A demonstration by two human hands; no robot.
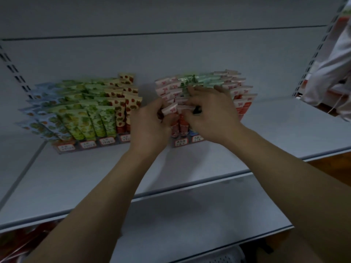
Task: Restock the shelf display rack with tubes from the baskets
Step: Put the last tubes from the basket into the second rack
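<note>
Forearms (114, 196) cross the shelf edge (209, 178); left hand (150, 128) pinches a tube (170, 110), right hand (210, 116) apparently rests splayed on racked tubes (245, 95).

Exposure is dim, with a cool grey cast. Light is diffuse and there is no glare. Soft-edged shadows lie on the back panel (148, 88) between the racks and on the lower shelf (190, 211) under the arms. The left hand (150, 126), the right hand (210, 118) and the tube (170, 110) pinched in the left hand are slightly blurred. Label print is illegible. Wide-angle distortion bows the shelf edges and the upright (15, 73). The corners are softest.
</note>
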